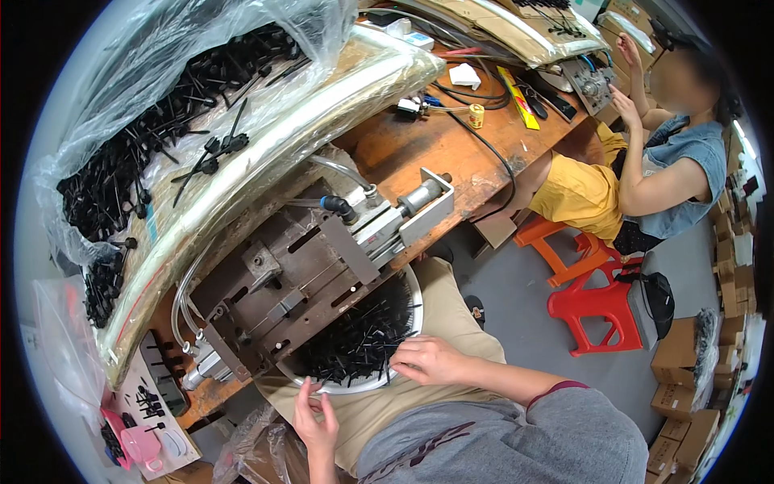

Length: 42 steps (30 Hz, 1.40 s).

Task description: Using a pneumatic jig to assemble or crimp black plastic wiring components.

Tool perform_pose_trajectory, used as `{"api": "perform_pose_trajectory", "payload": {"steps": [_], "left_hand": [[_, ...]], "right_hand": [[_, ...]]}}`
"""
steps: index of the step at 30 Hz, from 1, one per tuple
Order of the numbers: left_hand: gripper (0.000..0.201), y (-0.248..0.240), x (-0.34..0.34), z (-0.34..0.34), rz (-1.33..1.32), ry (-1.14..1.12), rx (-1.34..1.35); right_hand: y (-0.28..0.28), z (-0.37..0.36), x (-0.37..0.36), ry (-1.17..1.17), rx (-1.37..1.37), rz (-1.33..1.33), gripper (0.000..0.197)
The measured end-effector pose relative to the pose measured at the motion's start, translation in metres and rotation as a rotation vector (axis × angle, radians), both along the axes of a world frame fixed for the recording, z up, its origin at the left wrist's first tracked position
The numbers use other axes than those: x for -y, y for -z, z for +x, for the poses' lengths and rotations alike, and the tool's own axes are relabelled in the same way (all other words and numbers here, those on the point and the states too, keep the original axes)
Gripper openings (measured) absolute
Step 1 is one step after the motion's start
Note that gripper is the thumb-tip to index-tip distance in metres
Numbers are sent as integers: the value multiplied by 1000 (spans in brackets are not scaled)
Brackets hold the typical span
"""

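Black slender parts (355, 343), a thick tangle of them, fill the white basin (416, 300), and the head view has both hands right at its edge! Nearer is the right hand (429, 360): over the basin's right rim it goes, fingers drawn narrow, the heap lying just left of its fingertips. Is a part pinched there? Cannot tell; the fingers hide it. Over to the left hand (316, 421), at the basin's near-left rim: thumb and fingers well apart, nothing clear to see between them, the heap up and to the right of its tips. Long axes? No single one (they cross like spilled matchsticks). Beyond the basin, to its left, a brown metal fixture (322, 262) covers part of it from view. Farther past the basin, another dark heap (101, 194); off to its right, a seated co-worker (685, 181), hands raised.
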<state>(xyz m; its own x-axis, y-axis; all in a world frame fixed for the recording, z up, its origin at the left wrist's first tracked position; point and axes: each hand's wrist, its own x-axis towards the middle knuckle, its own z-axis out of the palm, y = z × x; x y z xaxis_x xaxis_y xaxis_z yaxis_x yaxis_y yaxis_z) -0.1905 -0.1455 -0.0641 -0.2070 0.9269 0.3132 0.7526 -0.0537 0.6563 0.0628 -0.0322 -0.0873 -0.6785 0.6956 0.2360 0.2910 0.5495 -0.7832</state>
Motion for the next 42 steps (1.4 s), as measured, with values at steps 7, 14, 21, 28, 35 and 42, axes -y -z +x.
{"api": "perform_pose_trajectory", "payload": {"steps": [7, 14, 21, 28, 35, 42], "left_hand": [[48, 12, 6, -12, -19, -111, 72], [48, 21, 6, -10, -91, -149, 85], [49, 64, 7, -50, -3, -365, -236], [57, 117, -6, -104, -103, -569, 5], [63, 134, -20, -123, -278, -468, -77], [57, 117, -33, -110, -477, -363, -120]], "right_hand": [[3, -11, 20, -54, -12, 25, 9], [-2, -15, 21, -109, -95, 68, 10], [-75, -8, -12, 83, -452, 232, 15], [-101, 18, -31, 338, -617, 199, 9], [-56, -11, 0, 220, -494, -21, 17], [-49, -21, 7, 57, -481, -96, 12]]}}
